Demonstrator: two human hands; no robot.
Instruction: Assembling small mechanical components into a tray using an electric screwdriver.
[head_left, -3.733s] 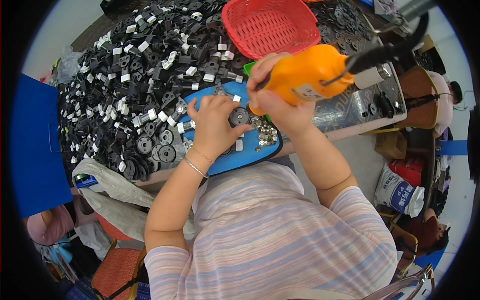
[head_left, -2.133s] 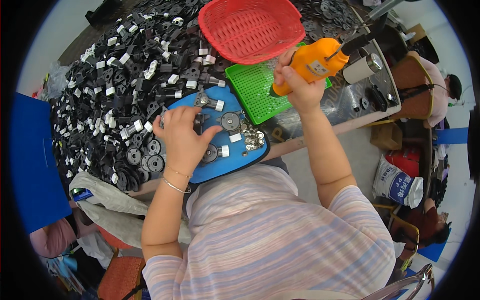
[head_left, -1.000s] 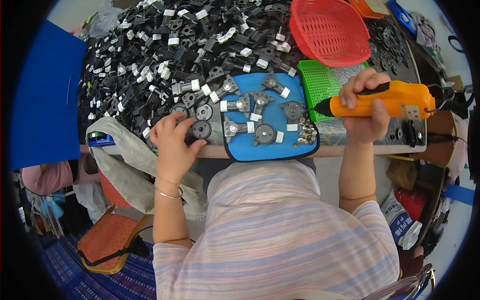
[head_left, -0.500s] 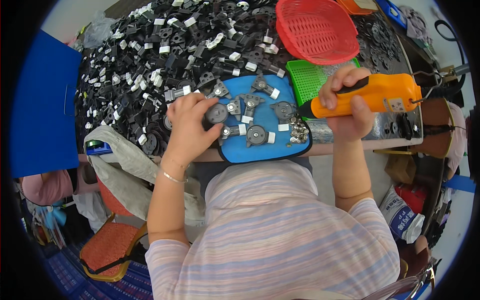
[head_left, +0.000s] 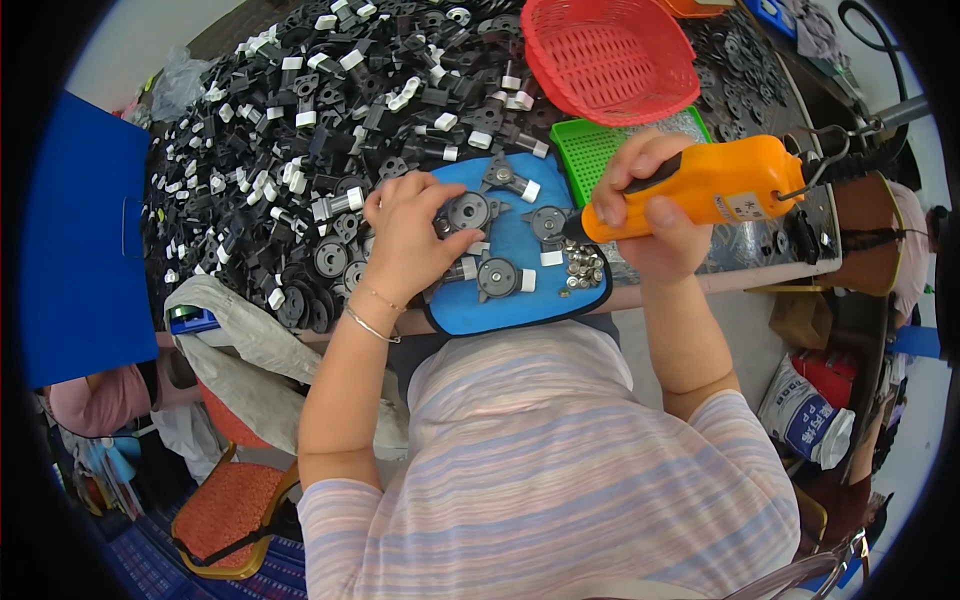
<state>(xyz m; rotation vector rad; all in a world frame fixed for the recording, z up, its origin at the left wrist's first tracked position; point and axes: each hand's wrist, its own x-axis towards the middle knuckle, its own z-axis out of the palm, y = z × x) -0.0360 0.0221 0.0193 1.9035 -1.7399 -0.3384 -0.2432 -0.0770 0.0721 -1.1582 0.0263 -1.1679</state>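
My left hand has thumb and fingers closed round the edge of a grey round disc. The disc sits over a bracket on the blue mat; the hand hides part of it. In my right hand is an orange electric screwdriver, held level with its black tip pointing left, near a bracket with a disc. Another disc on a white-ended bracket lies closer to me. A bracket without a disc rests at the mat's far side. Small metal fasteners are heaped at the mat's right.
A big pile of black and white plastic parts covers the table's left and back. Behind the mat stand a green basket and a red basket. Black discs lie back right. A hook and hose hang by the screwdriver.
My left hand has brought the grey disc to the right, over a neighbouring bracket. The screwdriver has shifted slightly left in the picture, as has the whole view.
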